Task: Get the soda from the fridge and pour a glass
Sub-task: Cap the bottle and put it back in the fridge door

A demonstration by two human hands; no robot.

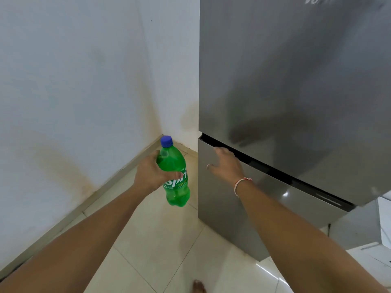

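A green Sprite soda bottle [175, 176] with a blue cap hangs upright in the air left of the fridge, gripped around its upper body by my left hand [151, 171]. The grey two-door fridge [296, 81] fills the right side. My right hand [226, 163] rests flat, fingers spread, against the top left corner of the lower fridge door [222, 208], just under the dark gap between the doors. Both doors look closed or nearly so. No glass is in view.
A white stained wall [74, 81] runs along the left and meets the tiled floor [158, 240] at a skirting. My bare foot [198, 286] shows at the bottom edge. A white object [380, 229] stands at the far right beside the fridge.
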